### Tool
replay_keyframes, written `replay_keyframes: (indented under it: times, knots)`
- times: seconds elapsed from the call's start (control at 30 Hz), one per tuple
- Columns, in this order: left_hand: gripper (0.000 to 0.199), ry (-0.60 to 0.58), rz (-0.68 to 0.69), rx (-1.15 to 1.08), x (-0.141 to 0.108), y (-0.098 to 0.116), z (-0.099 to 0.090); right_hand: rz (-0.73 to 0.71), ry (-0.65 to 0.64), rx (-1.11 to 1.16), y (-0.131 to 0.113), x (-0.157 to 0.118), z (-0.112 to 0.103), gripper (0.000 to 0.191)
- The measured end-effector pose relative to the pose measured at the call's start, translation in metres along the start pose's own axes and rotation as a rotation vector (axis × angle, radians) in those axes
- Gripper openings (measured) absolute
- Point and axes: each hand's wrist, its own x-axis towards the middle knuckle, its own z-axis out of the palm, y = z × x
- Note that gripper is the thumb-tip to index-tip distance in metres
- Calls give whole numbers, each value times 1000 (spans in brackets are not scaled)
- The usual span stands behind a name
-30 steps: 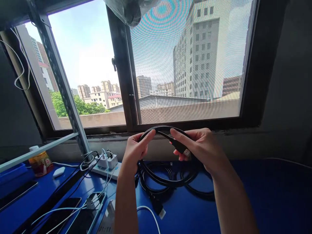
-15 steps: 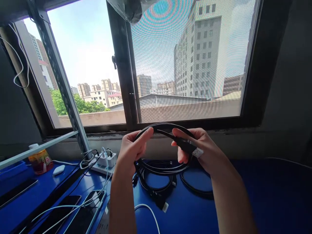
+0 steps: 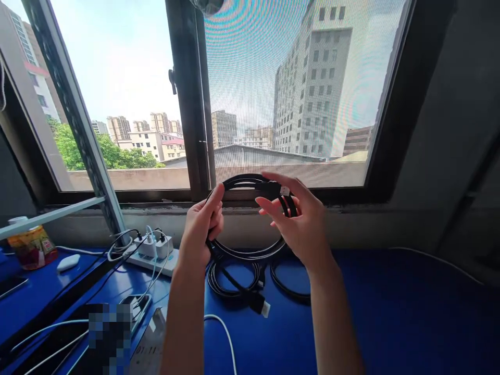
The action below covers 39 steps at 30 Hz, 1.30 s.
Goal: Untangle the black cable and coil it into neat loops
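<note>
A coiled black cable (image 3: 245,180) hangs upright between my hands, above the blue tabletop. My left hand (image 3: 205,223) is closed round the coil's left side, thumb pressed on top. At the upper right of the loop, my right hand (image 3: 300,211) has the cable strands running through its fingers, with thumb and index finger apart. Beside those fingers lies the cable's black plug (image 3: 269,189) with a pale metal tip. Below, another coiled black cable (image 3: 233,297) rests on the table, its plug (image 3: 258,303) toward me. To its right sits a further black cable loop (image 3: 291,296), partly behind my right wrist.
At left, a white power strip (image 3: 164,264) carries several chargers with wires. Phones, a white case (image 3: 68,263) and a jar (image 3: 33,247) sit farther left. A white cable (image 3: 224,325) curves near my left forearm. The window (image 3: 289,94) rises behind the table.
My right hand has moved left and up and turned, its fingers now round the strands by the plug. The plug now lies along the coil's top. The view has shifted slightly.
</note>
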Motion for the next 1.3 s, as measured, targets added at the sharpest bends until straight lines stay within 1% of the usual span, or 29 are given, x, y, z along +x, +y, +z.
replay_keyframes:
  times: [0.07, 0.1, 0.17, 0.23, 0.3, 0.37, 0.43, 0.47, 0.53, 0.6, 0.63, 0.7, 0.8, 0.87, 1.0, 1.07, 1.13, 1.2, 1.3]
  knots:
    - [53, -65, -55, 17, 1, -2, 2, -14, 39, -34, 5, 1, 1, 19]
    - [52, -110, -85, 22, 1, -3, 4, -15, 66, -53, 8, 1, 1, 17]
    - [49, -204, -140, 11, 1, -5, 7, -9, 125, -100, 14, 1, 0, 17]
    - [44, -260, -181, -24, 1, -7, 9, -11, 190, -149, 21, 1, -1, 18]
    - [38, -266, -208, -46, 1, -9, 10, -9, 257, -193, 28, 1, -1, 22]
    - [30, -268, -228, -8, 3, -13, 9, 16, 343, -231, 34, 1, 2, 25]
    - [20, -269, -266, 99, 4, -18, 7, 95, 426, -253, 37, 1, 6, 25]
    - [15, -261, -292, 168, 6, -21, 5, 177, 436, -263, 39, 1, 8, 24]
    - [8, -214, -343, 301, 10, -29, 2, 389, 375, -272, 42, 0, 12, 24]
    - [8, -144, -364, 406, 15, -37, -2, 560, 258, -272, 46, -1, 14, 25]
    - [10, -104, -361, 450, 19, -41, -5, 607, 207, -271, 50, -2, 15, 25]
    - [15, -31, -342, 536, 25, -47, -11, 646, 129, -279, 61, -4, 14, 24]
    - [24, 14, -335, 657, 31, -53, -22, 725, 3, -299, 80, -12, 13, 30]
    - [29, -3, -370, 707, 32, -57, -29, 802, -104, -290, 92, -19, 14, 32]
    - [38, -80, -491, 770, 35, -73, -36, 943, -346, -245, 112, -40, 15, 16]
    - [43, -113, -542, 801, 37, -86, -38, 995, -436, -234, 125, -51, 16, 14]
    - [47, -139, -580, 827, 40, -100, -41, 1031, -487, -228, 138, -61, 17, 18]
    - [49, -160, -602, 844, 41, -112, -44, 1036, -498, -212, 150, -69, 18, 20]
    - [45, -190, -604, 848, 42, -128, -52, 1026, -510, -195, 160, -76, 20, 21]
